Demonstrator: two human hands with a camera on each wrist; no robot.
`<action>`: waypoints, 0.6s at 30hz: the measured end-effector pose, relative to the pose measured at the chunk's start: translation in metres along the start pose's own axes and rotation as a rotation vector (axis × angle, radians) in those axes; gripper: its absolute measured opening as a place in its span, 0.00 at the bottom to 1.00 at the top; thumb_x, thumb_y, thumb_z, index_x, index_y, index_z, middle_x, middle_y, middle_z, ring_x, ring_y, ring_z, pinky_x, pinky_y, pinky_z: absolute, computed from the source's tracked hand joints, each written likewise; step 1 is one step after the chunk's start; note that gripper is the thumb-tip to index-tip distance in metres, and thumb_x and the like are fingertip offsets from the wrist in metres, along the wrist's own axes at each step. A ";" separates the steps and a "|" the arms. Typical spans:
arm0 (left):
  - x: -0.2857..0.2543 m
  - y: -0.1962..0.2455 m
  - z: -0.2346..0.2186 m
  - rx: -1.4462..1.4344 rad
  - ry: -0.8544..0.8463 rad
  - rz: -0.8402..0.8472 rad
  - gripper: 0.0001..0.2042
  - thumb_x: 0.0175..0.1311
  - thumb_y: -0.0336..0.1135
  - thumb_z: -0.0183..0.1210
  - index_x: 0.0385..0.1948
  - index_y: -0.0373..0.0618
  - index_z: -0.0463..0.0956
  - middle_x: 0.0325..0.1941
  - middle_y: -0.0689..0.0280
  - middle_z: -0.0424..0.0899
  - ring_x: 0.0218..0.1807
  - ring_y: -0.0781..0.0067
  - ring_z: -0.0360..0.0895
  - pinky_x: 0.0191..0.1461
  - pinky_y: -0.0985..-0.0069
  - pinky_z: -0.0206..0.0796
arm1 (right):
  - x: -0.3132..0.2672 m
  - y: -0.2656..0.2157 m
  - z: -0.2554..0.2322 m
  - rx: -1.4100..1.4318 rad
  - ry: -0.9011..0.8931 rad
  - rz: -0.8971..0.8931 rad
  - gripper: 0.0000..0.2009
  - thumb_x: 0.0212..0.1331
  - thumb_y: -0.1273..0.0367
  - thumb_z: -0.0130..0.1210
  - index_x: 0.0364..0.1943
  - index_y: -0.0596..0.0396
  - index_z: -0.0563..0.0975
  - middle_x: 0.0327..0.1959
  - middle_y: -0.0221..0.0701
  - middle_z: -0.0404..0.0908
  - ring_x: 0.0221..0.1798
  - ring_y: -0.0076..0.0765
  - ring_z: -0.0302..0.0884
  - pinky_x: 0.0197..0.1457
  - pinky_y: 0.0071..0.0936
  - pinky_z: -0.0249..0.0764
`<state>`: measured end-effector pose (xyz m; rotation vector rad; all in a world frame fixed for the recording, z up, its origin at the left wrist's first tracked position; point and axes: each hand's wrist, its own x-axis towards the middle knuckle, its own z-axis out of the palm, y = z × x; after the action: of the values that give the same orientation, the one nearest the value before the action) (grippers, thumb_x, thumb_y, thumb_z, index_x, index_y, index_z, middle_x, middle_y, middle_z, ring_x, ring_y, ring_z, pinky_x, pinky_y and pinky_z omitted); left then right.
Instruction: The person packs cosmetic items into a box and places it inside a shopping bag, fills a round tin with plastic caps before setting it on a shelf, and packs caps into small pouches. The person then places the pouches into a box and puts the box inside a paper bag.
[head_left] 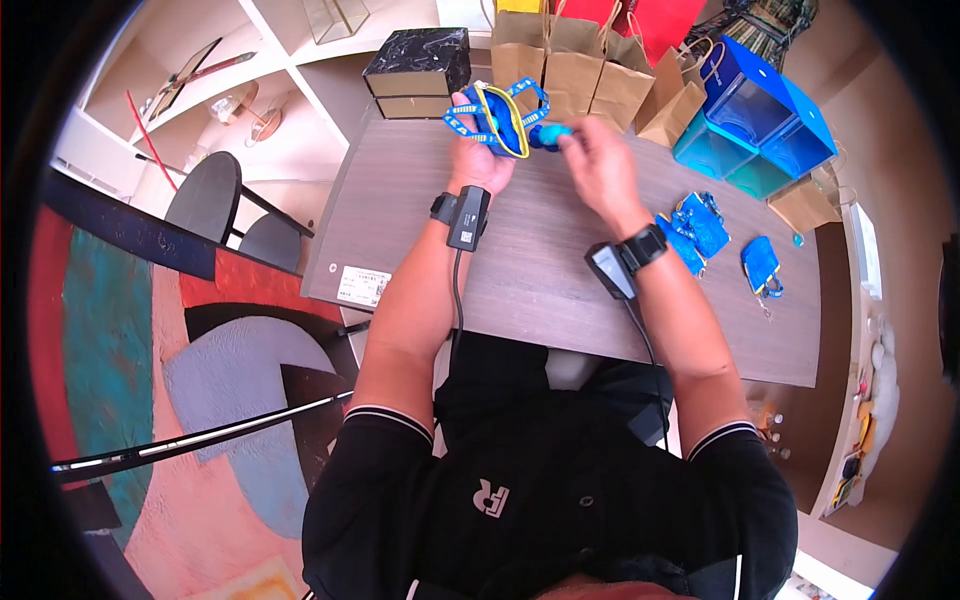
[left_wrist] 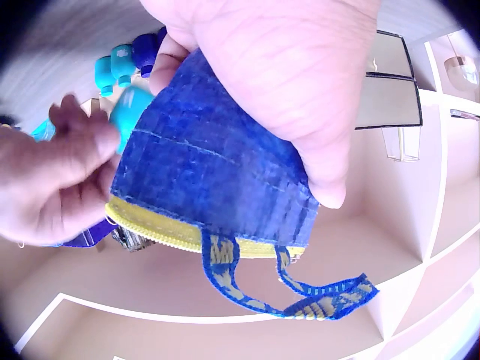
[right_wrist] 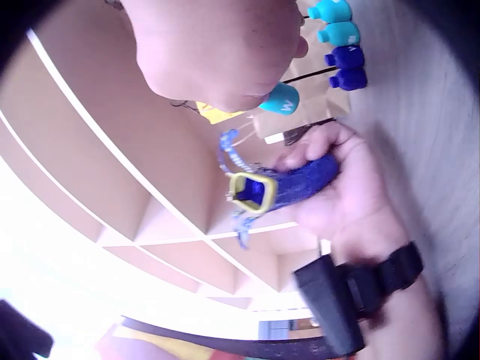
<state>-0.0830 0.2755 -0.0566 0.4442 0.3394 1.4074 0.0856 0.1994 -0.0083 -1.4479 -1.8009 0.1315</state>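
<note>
the left hand [head_left: 482, 165] has its fingers curled round an open blue pouch [head_left: 500, 122] over the table [head_left: 535, 250], while the right hand [head_left: 603, 172] pinches, seemingly, a turquoise bottle [right_wrist: 283, 100] near it.

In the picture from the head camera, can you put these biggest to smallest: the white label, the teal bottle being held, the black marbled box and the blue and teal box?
1. Blue and teal box
2. Black marbled box
3. White label
4. Teal bottle

creased plastic pouch [left_wrist: 217, 161], matt wood-grain table [head_left: 540, 255]
</note>
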 end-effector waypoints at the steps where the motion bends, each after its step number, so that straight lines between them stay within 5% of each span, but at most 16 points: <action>1: -0.003 0.000 0.002 -0.003 0.002 0.001 0.32 0.56 0.80 0.55 0.34 0.58 0.78 0.28 0.72 0.80 0.31 0.67 0.77 0.33 0.68 0.65 | 0.001 -0.001 -0.006 -0.001 -0.004 -0.001 0.10 0.65 0.66 0.61 0.46 0.54 0.80 0.38 0.37 0.85 0.38 0.43 0.85 0.42 0.38 0.79; 3: -0.009 -0.001 0.009 0.125 -0.018 0.018 0.31 0.57 0.79 0.55 0.34 0.59 0.78 0.28 0.73 0.80 0.32 0.69 0.77 0.34 0.68 0.67 | 0.003 -0.010 -0.022 0.681 0.110 0.145 0.09 0.67 0.69 0.61 0.46 0.58 0.80 0.35 0.30 0.86 0.35 0.26 0.82 0.39 0.25 0.78; 5: -0.016 -0.002 0.016 0.130 -0.081 0.007 0.29 0.62 0.76 0.53 0.38 0.59 0.78 0.32 0.73 0.80 0.35 0.71 0.78 0.40 0.68 0.71 | 0.004 -0.029 -0.045 0.692 0.112 0.119 0.08 0.68 0.71 0.60 0.46 0.61 0.80 0.34 0.26 0.85 0.34 0.16 0.78 0.37 0.16 0.75; 7: -0.020 -0.007 0.022 0.177 -0.109 0.070 0.26 0.68 0.72 0.51 0.43 0.58 0.78 0.36 0.72 0.81 0.39 0.72 0.79 0.46 0.70 0.73 | 0.005 -0.044 -0.059 0.625 -0.118 0.005 0.08 0.67 0.70 0.61 0.44 0.60 0.81 0.33 0.26 0.85 0.34 0.17 0.78 0.37 0.19 0.75; 9: -0.022 -0.012 0.022 0.169 -0.131 0.058 0.26 0.71 0.69 0.48 0.46 0.56 0.77 0.41 0.71 0.82 0.45 0.71 0.80 0.53 0.70 0.73 | 0.010 -0.048 -0.061 0.482 -0.156 -0.021 0.09 0.63 0.68 0.63 0.42 0.58 0.82 0.30 0.30 0.85 0.32 0.25 0.81 0.36 0.27 0.76; 11: -0.019 -0.019 0.012 0.133 -0.231 -0.060 0.27 0.71 0.69 0.48 0.46 0.53 0.77 0.43 0.68 0.83 0.48 0.69 0.82 0.55 0.67 0.74 | 0.016 -0.055 -0.066 0.090 -0.357 -0.098 0.09 0.63 0.69 0.63 0.42 0.59 0.81 0.29 0.33 0.85 0.31 0.27 0.80 0.36 0.28 0.75; 12: -0.017 -0.023 0.011 0.158 -0.217 -0.052 0.29 0.71 0.70 0.47 0.47 0.52 0.77 0.46 0.66 0.84 0.51 0.68 0.82 0.58 0.65 0.75 | 0.017 -0.055 -0.063 0.033 -0.342 -0.116 0.11 0.59 0.66 0.64 0.41 0.59 0.82 0.27 0.39 0.84 0.32 0.39 0.83 0.38 0.36 0.76; 18: -0.024 -0.026 0.015 0.145 -0.294 -0.184 0.32 0.68 0.74 0.46 0.51 0.54 0.77 0.51 0.64 0.85 0.55 0.66 0.82 0.60 0.62 0.74 | 0.023 -0.055 -0.050 -0.147 -0.325 -0.151 0.12 0.58 0.65 0.64 0.42 0.57 0.83 0.30 0.41 0.85 0.34 0.50 0.84 0.39 0.44 0.76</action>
<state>-0.0571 0.2477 -0.0572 0.7118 0.2368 1.1243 0.0742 0.1809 0.0662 -1.4481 -2.2176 0.1674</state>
